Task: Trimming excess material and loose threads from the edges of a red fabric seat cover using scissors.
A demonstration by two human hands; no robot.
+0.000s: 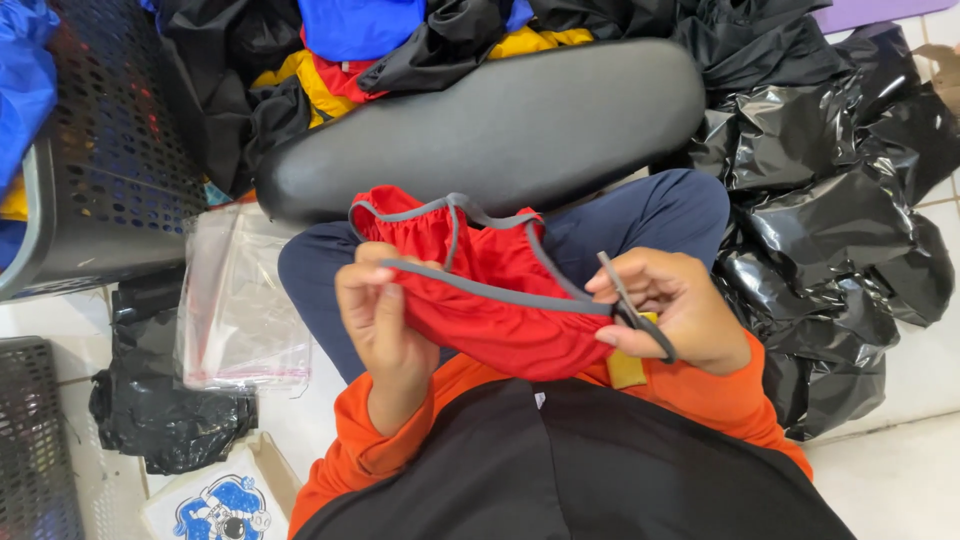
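Currently clear plastic bag [240, 310] lies far left on the floor; left hand [385, 320] pinches the grey-trimmed edge of the red garment [490, 290], held mid-frame over the lap; right hand [670, 310] grips small snips [635, 310] at the trim's right end. Risk, as I judge it: slack fabric bunches near the blades, so a cut could nick the cloth

My single view: head camera, worn by person, looking steeply down over chest and lap at close range. Hands [520, 310] sit mid-frame, near lens. Beyond hands: dark padded stool seat [480, 125]. Floor tiles [900, 480] at frame edges beside hands. No second view.
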